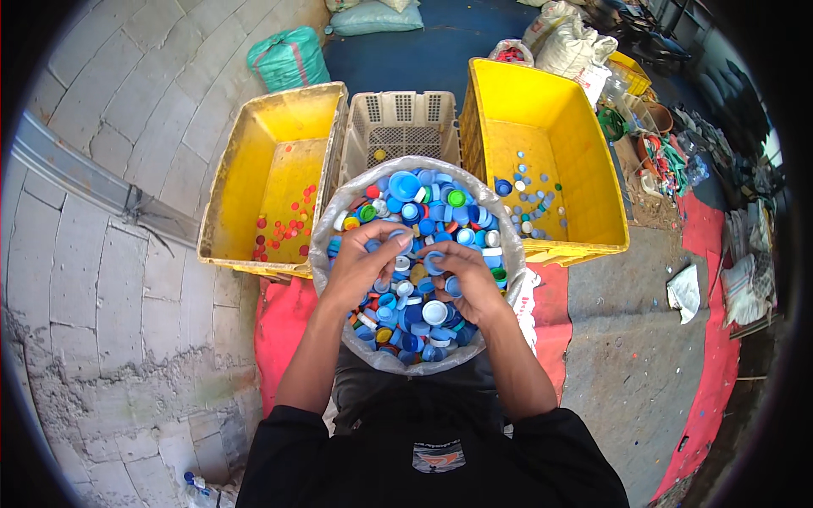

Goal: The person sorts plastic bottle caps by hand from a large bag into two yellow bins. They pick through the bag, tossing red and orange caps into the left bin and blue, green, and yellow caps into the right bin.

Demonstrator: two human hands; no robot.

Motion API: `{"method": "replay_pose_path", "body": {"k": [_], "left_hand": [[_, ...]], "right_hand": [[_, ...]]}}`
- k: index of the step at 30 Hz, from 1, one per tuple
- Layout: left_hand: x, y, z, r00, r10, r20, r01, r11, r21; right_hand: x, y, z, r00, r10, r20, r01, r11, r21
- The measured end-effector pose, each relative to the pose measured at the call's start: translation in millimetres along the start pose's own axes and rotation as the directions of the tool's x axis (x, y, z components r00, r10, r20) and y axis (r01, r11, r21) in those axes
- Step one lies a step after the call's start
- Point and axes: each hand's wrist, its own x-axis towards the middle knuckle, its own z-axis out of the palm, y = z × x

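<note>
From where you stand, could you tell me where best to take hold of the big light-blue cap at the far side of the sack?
Probably by its round rim, coming straight down from above. The light-blue cap lies flat atop the heap in the sack, its edge largely exposed, beyond both hands, so fingers could likely pinch across it.

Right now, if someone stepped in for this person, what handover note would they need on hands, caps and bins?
Left hand: in the sack of mixed bottle caps, fingers closed around a blue cap.
Right hand: also in the sack, fingers curled over blue caps.
Left yellow crate: scattered red and orange caps on its floor.
Right yellow crate: scattered blue and white caps.
Beige slotted basket between them: nearly bare.
Done: a small share sorted by colour.
Left: the sack is close to full, mostly blue with some green, red, white and yellow.
</note>
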Motion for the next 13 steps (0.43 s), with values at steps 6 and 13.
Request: {"method": "replay_pose_path", "body": {"k": [6,13], "left_hand": [[43,15,50,0.965,-0.149,0.214,0.209,0.934,-0.29],[139,-18,149,0.855,-0.263,0.447,0.48,0.728,-0.49]], "right_hand": [[-34,-21,-33,0.975,-0.063,-0.215,0.198,0.69,0.696],[-5,-34,-132,0.866,-0.076,-0.494,0.437,0.596,0.673]]}}
